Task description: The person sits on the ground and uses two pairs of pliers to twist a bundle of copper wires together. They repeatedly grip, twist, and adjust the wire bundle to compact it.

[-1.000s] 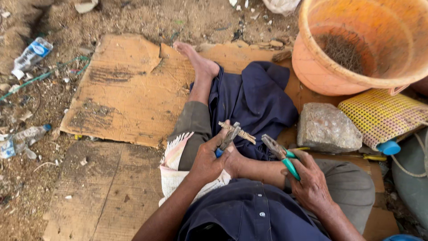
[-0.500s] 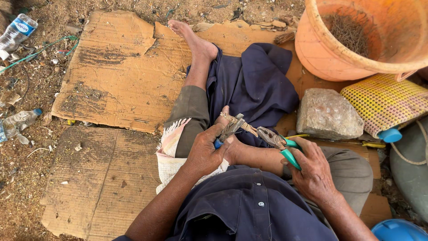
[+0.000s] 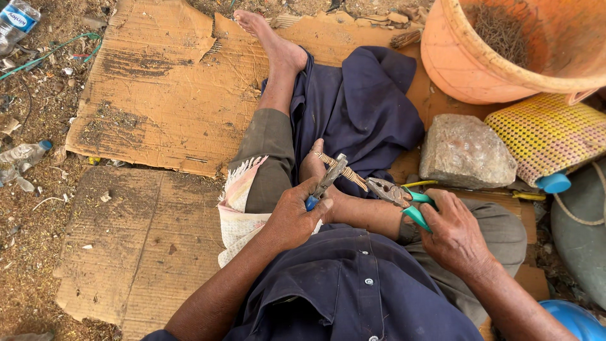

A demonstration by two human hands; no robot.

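I sit on cardboard with one bare leg stretched forward. My left hand (image 3: 291, 216) grips blue-handled pliers (image 3: 328, 179) whose jaws bite a short ribbed metal rod (image 3: 344, 172). My right hand (image 3: 456, 235) grips green-handled pliers (image 3: 399, 196), their jaws at the rod's right end. The rod lies slanted across my lap, between the two tools, above a dark blue cloth (image 3: 360, 107).
An orange plastic tub (image 3: 473, 69) with rusty wire inside stands at the upper right. A grey stone block (image 3: 466, 151) and a yellow woven mat (image 3: 546, 136) lie to my right. Flattened cardboard (image 3: 151, 95) covers the dirt. Plastic bottles (image 3: 16, 22) litter the left edge.
The view shifted slightly. Both hands stay on their pliers and the rod; the right-hand pliers moved in close to the rod's end.
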